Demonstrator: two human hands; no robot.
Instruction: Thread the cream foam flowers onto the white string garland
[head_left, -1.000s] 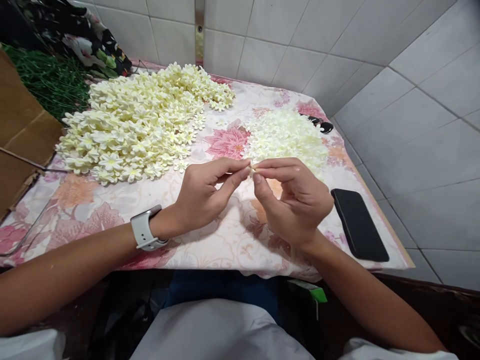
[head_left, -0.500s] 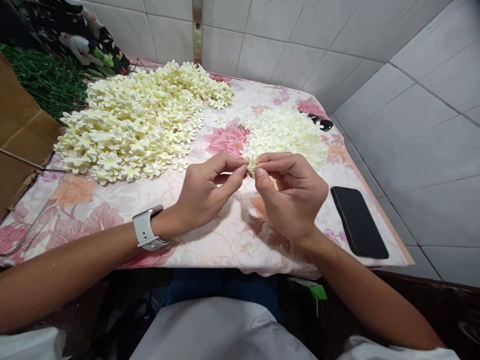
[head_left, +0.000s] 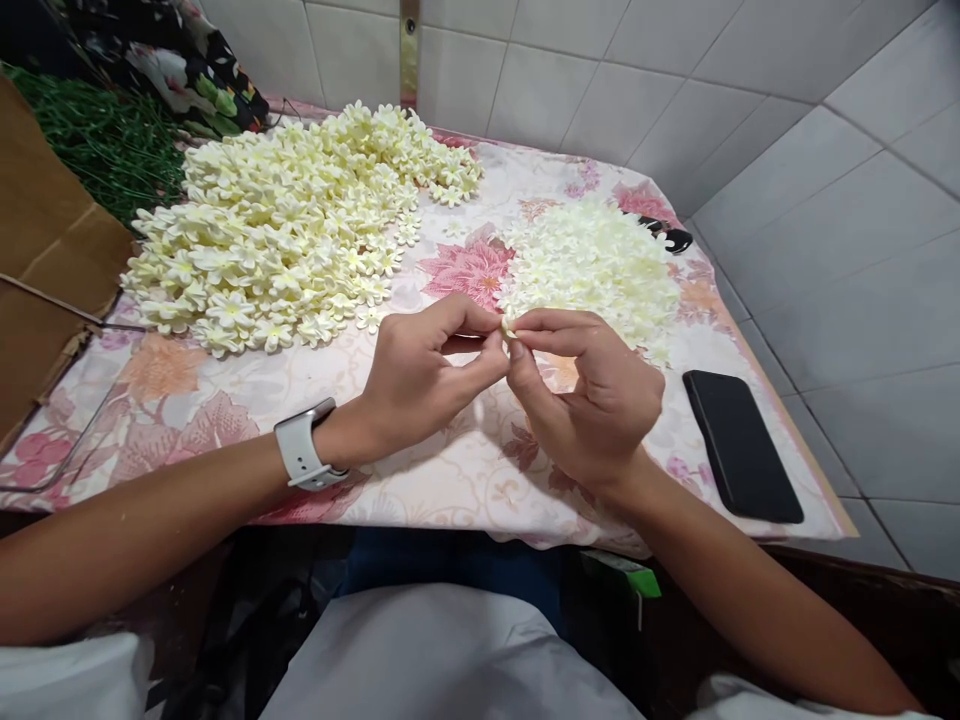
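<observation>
A small pale yellow artificial flower [head_left: 509, 328] is pinched between the fingertips of both hands, just above the tablecloth; most of it is hidden by the fingers. My left hand [head_left: 439, 375], with a white-strapped watch [head_left: 307, 447] on its wrist, grips it from the left with thumb and index finger. From the right, the thumb and index finger of my right hand [head_left: 589, 390] close on the same flower. Right behind the hands lies a pile of whitish petals or flower pieces [head_left: 592, 265]. A larger heap of cream-yellow artificial flowers [head_left: 277, 235] spreads to the left.
A black phone [head_left: 742, 445] lies at the table's right edge. Black-handled scissors, it seems, [head_left: 675, 240] are partly under the white pile. At left stand a cardboard box [head_left: 56, 230] and green stems [head_left: 97, 150]. Tiled walls [head_left: 555, 90] bound the floral tablecloth [head_left: 420, 490].
Both hands still pinch the flower; the fingers have shifted slightly on it and it looks more covered or folded. The whole view has moved a little, so the table things sit slightly differently.
</observation>
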